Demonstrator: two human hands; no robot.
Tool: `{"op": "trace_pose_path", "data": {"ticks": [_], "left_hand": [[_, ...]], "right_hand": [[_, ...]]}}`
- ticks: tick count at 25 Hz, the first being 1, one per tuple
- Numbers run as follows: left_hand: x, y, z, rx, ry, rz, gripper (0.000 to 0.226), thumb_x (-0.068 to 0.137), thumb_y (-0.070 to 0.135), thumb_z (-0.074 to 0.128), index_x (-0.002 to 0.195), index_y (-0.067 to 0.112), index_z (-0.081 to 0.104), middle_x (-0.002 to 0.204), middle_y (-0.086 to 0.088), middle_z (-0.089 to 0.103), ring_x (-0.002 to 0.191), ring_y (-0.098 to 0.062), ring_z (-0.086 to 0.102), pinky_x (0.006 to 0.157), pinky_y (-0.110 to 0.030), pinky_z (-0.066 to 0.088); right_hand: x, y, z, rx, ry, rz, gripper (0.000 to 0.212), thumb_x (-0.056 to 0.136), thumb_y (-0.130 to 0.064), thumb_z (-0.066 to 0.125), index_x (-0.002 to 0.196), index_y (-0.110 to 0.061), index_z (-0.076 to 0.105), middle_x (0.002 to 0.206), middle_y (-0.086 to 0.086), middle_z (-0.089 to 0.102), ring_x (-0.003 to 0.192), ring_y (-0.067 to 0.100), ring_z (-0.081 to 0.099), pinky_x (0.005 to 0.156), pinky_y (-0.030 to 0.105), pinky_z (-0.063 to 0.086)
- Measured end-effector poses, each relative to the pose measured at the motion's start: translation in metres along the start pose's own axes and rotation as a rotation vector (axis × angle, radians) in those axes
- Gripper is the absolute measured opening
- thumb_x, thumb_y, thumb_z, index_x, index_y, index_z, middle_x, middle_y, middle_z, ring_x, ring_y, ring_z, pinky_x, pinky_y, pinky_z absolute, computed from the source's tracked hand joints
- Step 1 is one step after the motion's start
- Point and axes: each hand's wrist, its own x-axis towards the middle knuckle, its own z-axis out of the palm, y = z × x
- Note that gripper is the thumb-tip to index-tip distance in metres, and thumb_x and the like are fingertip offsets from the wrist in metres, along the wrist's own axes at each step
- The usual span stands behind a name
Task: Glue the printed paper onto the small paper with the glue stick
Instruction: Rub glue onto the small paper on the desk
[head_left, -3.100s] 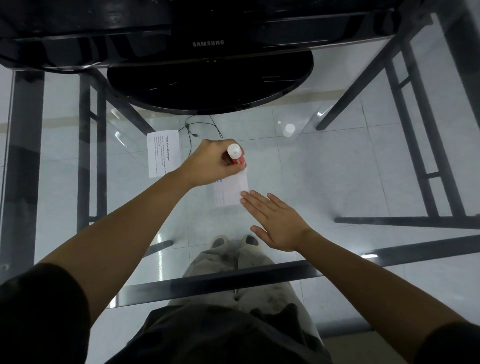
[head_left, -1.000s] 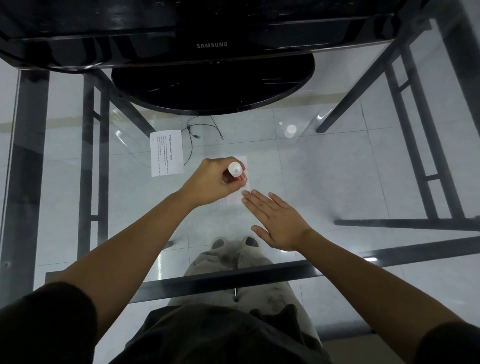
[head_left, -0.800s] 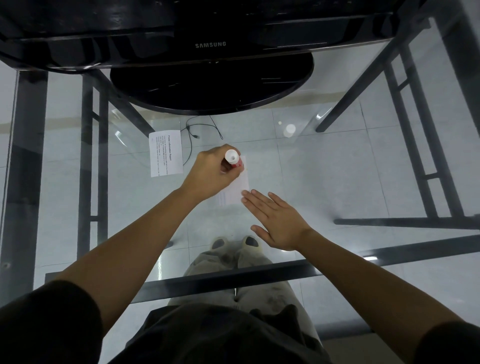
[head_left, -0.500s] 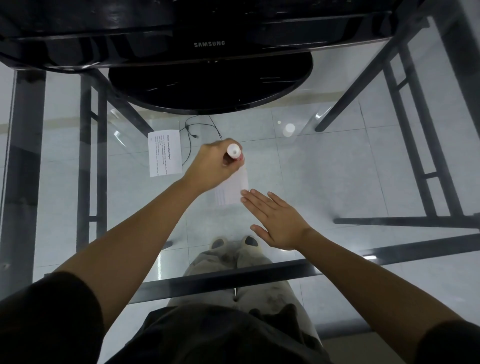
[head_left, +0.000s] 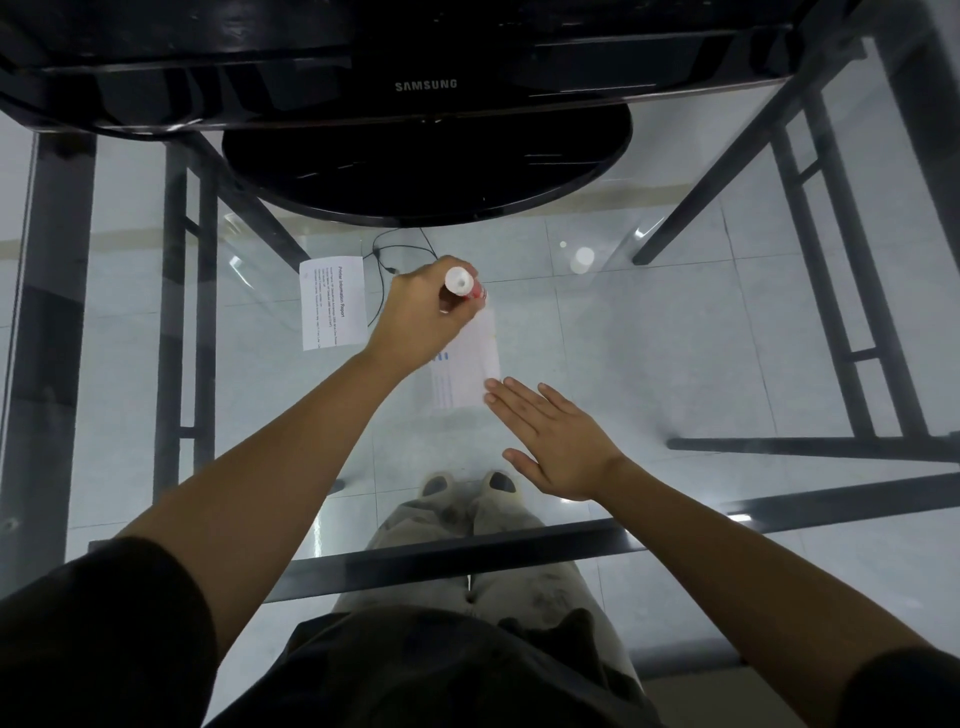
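The glue stick (head_left: 461, 285) sits in your left hand (head_left: 423, 322), fingers wrapped around its red barrel with the white end facing up toward you; the lower end is hidden behind your knuckles, so you cannot tell whether it touches the paper. Directly under that hand, toward 5 o'clock from it, lies the small paper (head_left: 470, 366) flat on the glass table (head_left: 675, 364), its long side running away from you, with faint blue marks near its left edge. Your right hand (head_left: 556, 441) lies flat with the palm down, fingers straight and close together, thumb held out to the side; the fingertips (head_left: 493, 397) rest on the near right corner of the small paper.

The printed paper (head_left: 332, 302) lies on the glass at 9 o'clock from your left hand, just beside it but apart, its lines of text turned sideways. At 12 o'clock the round black monitor base (head_left: 426, 176) stands on the table. A small white cap (head_left: 584, 258) stands alone at 2 o'clock from the left hand, well apart from both papers. Through the glass you can see your shoes (head_left: 467, 486) at 6 o'clock.
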Motion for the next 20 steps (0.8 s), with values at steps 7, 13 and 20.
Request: {"op": "trace_pose_path", "data": {"ticks": [7,13,20], "left_hand": [[-0.046,-0.013,-0.007,-0.025,-0.262,0.031,0.019,0.076,0.026,0.074,0.09,0.02,0.064,0.083,0.007,0.068,0.072,-0.004,0.063,0.068,-0.013,0.051],[-0.019,-0.019,-0.018,0.019,-0.241,0.038,0.017,0.077,0.025,0.074,0.088,0.018,0.064,0.078,0.007,0.067,0.067,0.006,0.061,0.065,-0.005,0.047],[-0.022,-0.019,-0.026,0.004,-0.221,0.082,0.015,0.078,0.024,0.073,0.088,0.018,0.064,0.081,0.002,0.07,0.069,-0.006,0.064,0.068,-0.016,0.053]], "right_hand": [[0.0,0.0,-0.002,0.007,-0.005,-0.003,0.062,0.095,-0.049,0.017,0.147,-0.018,0.002,0.153,-0.002,-0.004,0.141,0.015,-0.008,0.113,0.037,-0.006],[-0.001,0.0,-0.002,-0.015,-0.012,0.001,0.062,0.095,-0.05,0.015,0.146,-0.019,-0.003,0.153,-0.003,-0.007,0.14,0.013,-0.013,0.112,0.036,-0.009],[-0.001,0.0,0.0,-0.006,-0.009,0.009,0.063,0.094,-0.052,0.013,0.147,-0.02,-0.001,0.153,-0.003,-0.006,0.14,0.013,-0.012,0.112,0.036,-0.008]]}}
